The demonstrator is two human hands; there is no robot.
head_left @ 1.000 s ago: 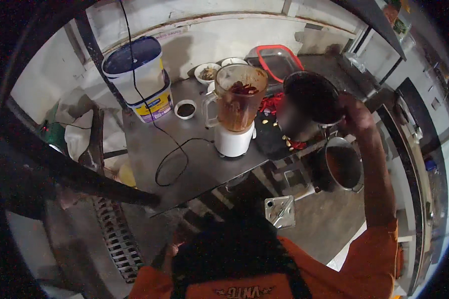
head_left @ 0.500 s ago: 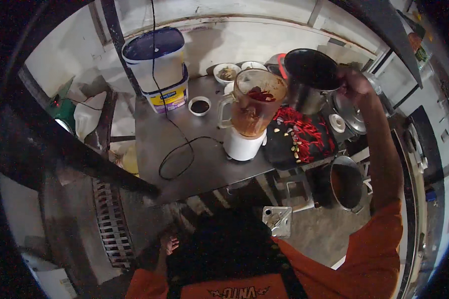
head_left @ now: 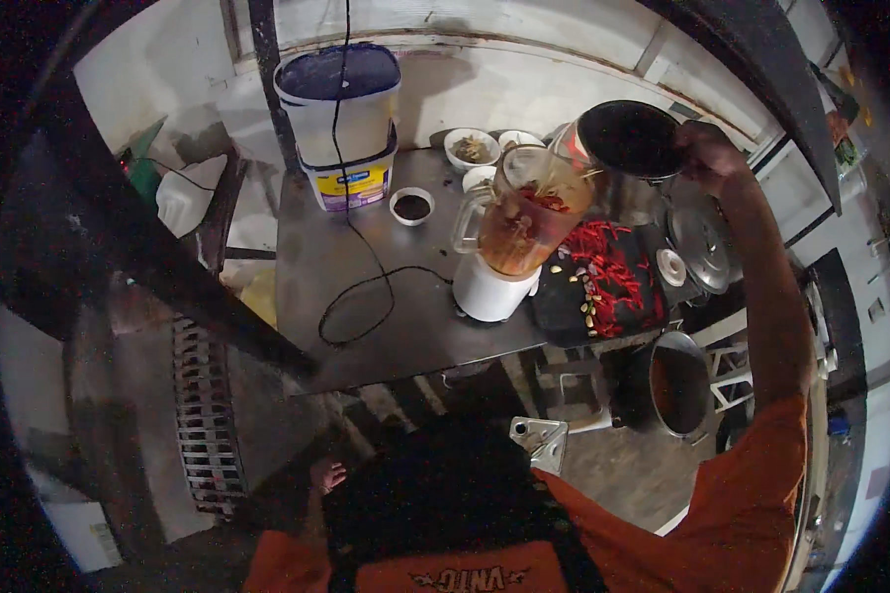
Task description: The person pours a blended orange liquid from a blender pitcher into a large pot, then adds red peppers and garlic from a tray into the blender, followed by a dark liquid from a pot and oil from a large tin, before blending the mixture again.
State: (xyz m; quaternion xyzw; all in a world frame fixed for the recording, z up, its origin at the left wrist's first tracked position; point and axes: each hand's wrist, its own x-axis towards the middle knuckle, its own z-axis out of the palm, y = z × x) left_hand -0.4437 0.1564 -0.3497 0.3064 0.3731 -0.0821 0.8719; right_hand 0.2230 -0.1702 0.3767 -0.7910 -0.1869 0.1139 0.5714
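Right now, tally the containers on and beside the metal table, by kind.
Large lidded plastic buckets: 1
Small bowls: 4
Blender jars: 1
Dark pots held tilted at the blender by the right hand: 1
Pots on the floor: 1
Total: 8

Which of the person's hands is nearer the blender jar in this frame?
Right. The right hand holds a dark pot tilted at the rim of the blender jar on the metal table. The left hand hangs low, off the table, well below the jar.
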